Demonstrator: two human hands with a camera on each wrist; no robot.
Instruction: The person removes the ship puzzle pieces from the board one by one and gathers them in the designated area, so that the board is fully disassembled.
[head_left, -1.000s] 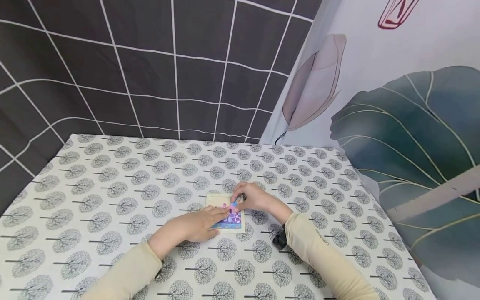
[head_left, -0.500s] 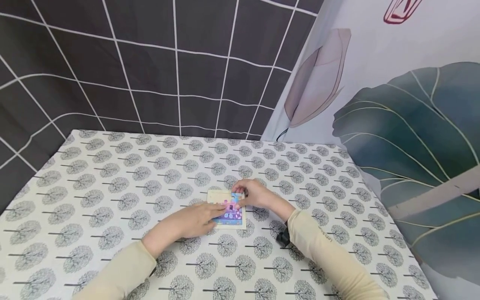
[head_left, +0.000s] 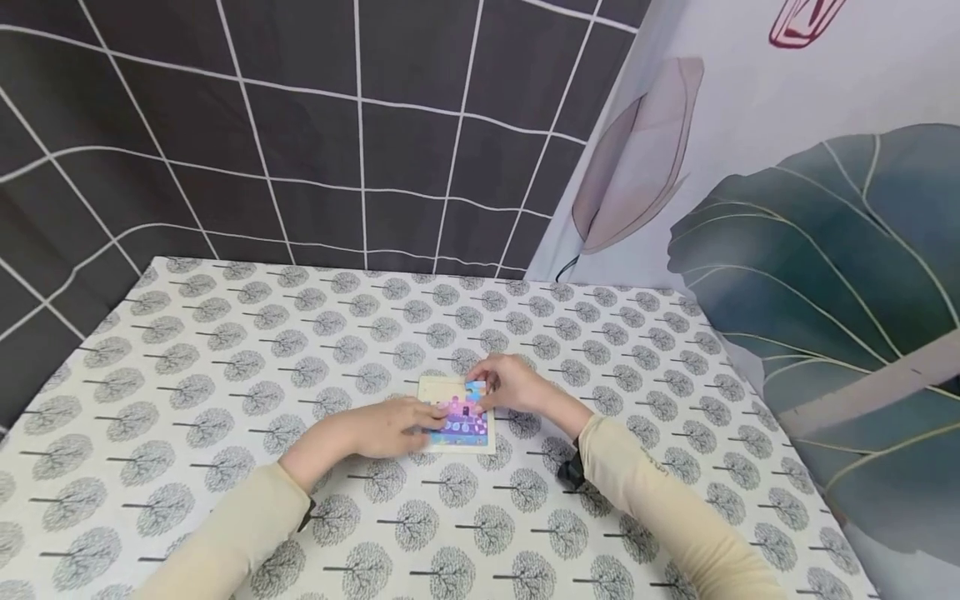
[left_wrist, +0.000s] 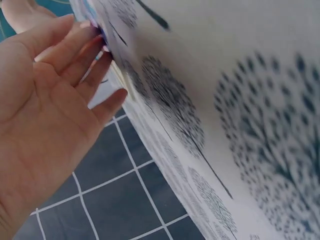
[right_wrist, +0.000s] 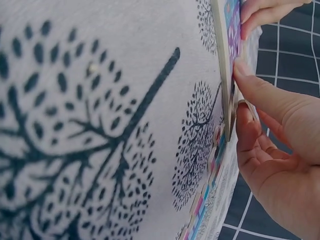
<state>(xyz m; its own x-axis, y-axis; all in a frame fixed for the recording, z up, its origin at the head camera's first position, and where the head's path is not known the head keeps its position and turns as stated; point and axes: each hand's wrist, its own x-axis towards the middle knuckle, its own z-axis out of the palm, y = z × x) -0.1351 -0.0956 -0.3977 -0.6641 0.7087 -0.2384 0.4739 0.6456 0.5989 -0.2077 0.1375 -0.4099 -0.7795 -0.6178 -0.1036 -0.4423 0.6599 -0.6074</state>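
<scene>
A small jigsaw puzzle [head_left: 459, 425] with a purple, pink and blue picture lies in a pale tray [head_left: 489, 443] on the table. Bare tray shows at its upper left. My left hand [head_left: 393, 427] reaches in from the left, fingers fairly straight, fingertips on the picture's left part; the left wrist view shows the palm [left_wrist: 47, 115]. At the upper right corner, my right hand [head_left: 513, 387] has thumb and fingers curled about a blue puzzle piece [head_left: 476, 387]. In the right wrist view, the thumb [right_wrist: 260, 90] meets the tray's edge; a thin pale edge [right_wrist: 242, 102] shows by the fingertips.
A tree-print cloth [head_left: 300, 367] covers the table. Multicoloured flat edges [right_wrist: 200, 205] lie beyond the tray in the right wrist view, seen too edge-on to identify. A dark gridded curtain [head_left: 300, 142] hangs behind; a leaf-print backdrop [head_left: 810, 250] stands at right.
My left hand has drawn back leftwards, uncovering more of the picture. The right fingers have shifted towards the tray's upper right corner, where the blue piece now shows. The head view has shifted slightly.
</scene>
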